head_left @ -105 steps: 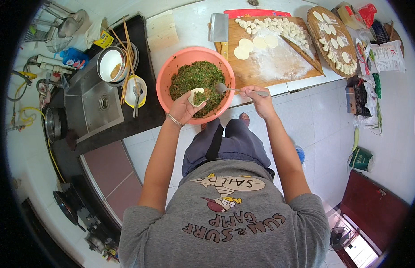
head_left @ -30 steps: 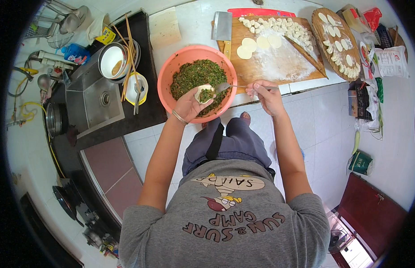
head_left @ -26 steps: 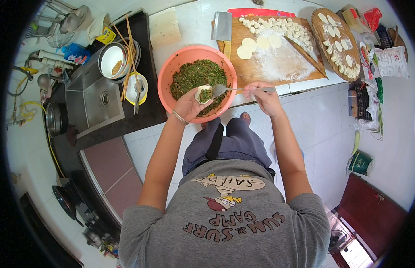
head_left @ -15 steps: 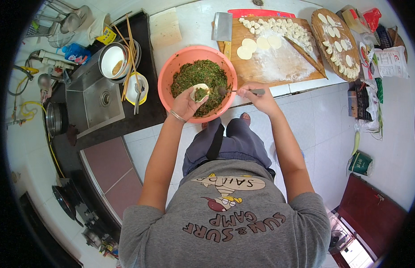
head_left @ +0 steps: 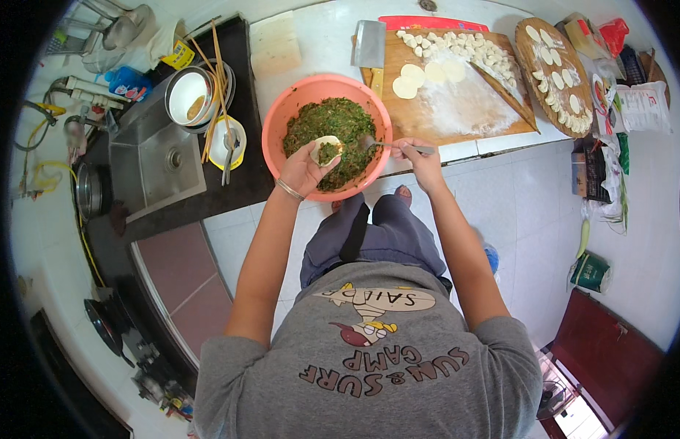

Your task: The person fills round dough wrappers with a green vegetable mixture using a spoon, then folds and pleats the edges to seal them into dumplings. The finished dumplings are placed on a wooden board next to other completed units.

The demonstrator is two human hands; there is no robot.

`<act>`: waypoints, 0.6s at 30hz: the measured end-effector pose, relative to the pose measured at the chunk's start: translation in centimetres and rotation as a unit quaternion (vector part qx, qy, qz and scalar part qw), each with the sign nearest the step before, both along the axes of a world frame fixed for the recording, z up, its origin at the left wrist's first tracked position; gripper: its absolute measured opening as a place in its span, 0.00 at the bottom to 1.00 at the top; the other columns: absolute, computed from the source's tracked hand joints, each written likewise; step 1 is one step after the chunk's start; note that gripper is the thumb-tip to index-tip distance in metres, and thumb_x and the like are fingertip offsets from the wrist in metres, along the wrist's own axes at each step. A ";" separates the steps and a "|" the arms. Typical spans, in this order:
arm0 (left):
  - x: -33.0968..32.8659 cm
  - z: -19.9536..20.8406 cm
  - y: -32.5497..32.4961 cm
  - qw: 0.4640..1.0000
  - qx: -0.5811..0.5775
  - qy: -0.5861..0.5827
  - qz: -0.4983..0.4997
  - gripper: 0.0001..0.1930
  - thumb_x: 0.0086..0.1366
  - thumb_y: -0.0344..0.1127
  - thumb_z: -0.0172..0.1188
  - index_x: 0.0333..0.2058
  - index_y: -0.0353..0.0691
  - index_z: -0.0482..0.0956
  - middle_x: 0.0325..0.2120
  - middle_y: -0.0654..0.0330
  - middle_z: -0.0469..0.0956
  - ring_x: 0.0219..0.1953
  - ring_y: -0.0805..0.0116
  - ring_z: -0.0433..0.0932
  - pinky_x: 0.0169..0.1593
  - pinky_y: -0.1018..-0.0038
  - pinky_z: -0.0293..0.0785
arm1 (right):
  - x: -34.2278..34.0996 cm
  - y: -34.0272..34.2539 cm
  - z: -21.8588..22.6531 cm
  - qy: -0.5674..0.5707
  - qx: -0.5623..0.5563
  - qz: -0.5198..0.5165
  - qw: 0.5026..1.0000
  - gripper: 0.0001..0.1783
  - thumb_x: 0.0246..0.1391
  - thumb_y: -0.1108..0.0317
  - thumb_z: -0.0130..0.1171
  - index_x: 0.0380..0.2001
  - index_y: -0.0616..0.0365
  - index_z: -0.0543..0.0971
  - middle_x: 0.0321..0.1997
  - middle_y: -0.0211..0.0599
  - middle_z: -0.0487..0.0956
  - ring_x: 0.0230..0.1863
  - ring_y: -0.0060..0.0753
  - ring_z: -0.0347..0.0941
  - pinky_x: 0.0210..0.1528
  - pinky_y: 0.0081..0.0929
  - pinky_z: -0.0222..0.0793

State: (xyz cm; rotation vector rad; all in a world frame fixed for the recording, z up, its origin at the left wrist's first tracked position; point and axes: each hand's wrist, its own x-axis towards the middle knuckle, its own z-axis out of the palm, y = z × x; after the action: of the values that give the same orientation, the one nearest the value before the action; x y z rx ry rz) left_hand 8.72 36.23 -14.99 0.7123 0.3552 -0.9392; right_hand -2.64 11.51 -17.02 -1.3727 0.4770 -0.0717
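Over the near part of a pink basin (head_left: 270,132), my left hand (head_left: 302,171) holds a round dumpling wrapper (head_left: 327,140) with a dab of green filling on it. Chopped green filling (head_left: 333,113) fills much of the basin. My right hand (head_left: 422,162) grips the handle of a metal spoon (head_left: 368,141) at the basin's right rim, and the spoon's head lies over the filling, close to the wrapper. On the floured wooden board (head_left: 468,110) to the right lie several flat wrappers (head_left: 406,88) and many small dough pieces (head_left: 464,45).
A rolling pin (head_left: 504,96) lies across the board, and a cleaver (head_left: 369,44) rests at its left edge. Far right, a round wooden tray (head_left: 548,69) carries wrappers and dumplings. At left are a sink (head_left: 157,164), stacked bowls (head_left: 188,99), chopsticks (head_left: 217,80) and a yellow-white bowl (head_left: 234,139).
My right hand and the spoon have shifted slightly, with the spoon's head now a little higher over the filling. The left hand and wrapper stay nearly in place. The view has shifted slightly.
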 end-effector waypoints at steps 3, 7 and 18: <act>0.2 -0.6 0.4 1.000 -0.018 -0.010 -0.017 0.18 0.70 0.37 0.37 0.53 0.32 0.62 0.50 0.51 0.70 0.53 0.58 0.71 0.57 0.60 0.70 | -0.2 0.2 2.0 -0.018 0.073 -0.019 0.997 0.10 0.56 0.72 0.51 0.34 0.69 0.78 0.30 0.39 0.79 0.31 0.27 0.74 0.37 0.22 0.68; 0.2 -0.4 0.5 0.999 -0.033 0.001 -0.019 0.18 0.71 0.37 0.37 0.53 0.31 0.62 0.50 0.50 0.70 0.53 0.57 0.70 0.58 0.60 0.69 | -0.7 -0.2 4.3 -0.061 0.160 -0.037 0.985 0.10 0.57 0.72 0.51 0.35 0.71 0.76 0.31 0.43 0.79 0.32 0.30 0.74 0.38 0.24 0.68; -0.1 0.0 0.4 0.998 -0.065 0.006 -0.020 0.17 0.70 0.36 0.38 0.53 0.32 0.63 0.51 0.51 0.70 0.53 0.59 0.71 0.57 0.60 0.70 | -1.4 0.1 4.3 -0.095 0.072 0.049 0.992 0.10 0.57 0.70 0.53 0.34 0.68 0.78 0.31 0.39 0.79 0.32 0.26 0.72 0.38 0.22 0.67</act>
State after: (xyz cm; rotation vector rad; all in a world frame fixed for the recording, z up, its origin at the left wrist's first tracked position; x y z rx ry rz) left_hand 8.63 36.66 -14.95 0.5970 0.2894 -0.9952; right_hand -4.00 11.66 -12.67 -1.2327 0.2501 -0.0839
